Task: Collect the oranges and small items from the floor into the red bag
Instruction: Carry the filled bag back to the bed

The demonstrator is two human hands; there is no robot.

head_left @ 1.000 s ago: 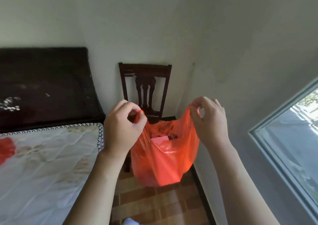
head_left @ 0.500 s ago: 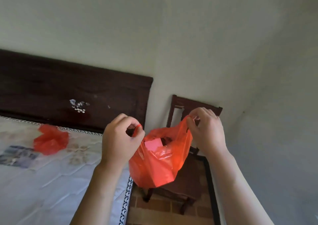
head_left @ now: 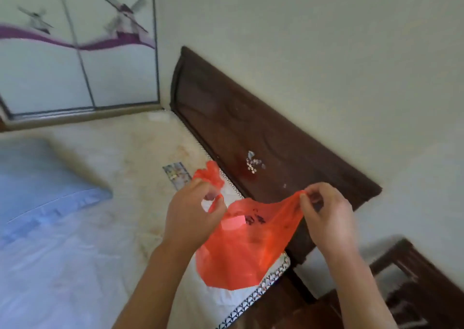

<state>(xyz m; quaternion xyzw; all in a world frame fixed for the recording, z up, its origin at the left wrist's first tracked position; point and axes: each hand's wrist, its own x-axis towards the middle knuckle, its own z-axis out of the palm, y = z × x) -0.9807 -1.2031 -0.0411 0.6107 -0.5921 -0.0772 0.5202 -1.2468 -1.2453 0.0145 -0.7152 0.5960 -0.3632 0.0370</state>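
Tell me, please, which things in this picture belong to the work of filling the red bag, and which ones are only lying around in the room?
Part of the job:
- red bag, held open above the mattress
- left hand, pinching one handle
- right hand, pinching the other handle
- pink item inside the bag

Just lying about:
- second red bag, crumpled on the mattress
- mattress
- blue pillow
- headboard
- chair

Both forearms raised from below, bare, reaching forward and up. Left hand (head_left: 192, 218) turned back-of-hand to the camera, fingers curled, thumb and forefinger pinching a handle of the red bag (head_left: 241, 248) at its left top edge. Right hand (head_left: 326, 215) level with the left and well apart from it, fingers curled too, fingertips (head_left: 305, 198) pinching the other handle at the right top edge. Bag mouth stretched between the two grips, body hanging below them.
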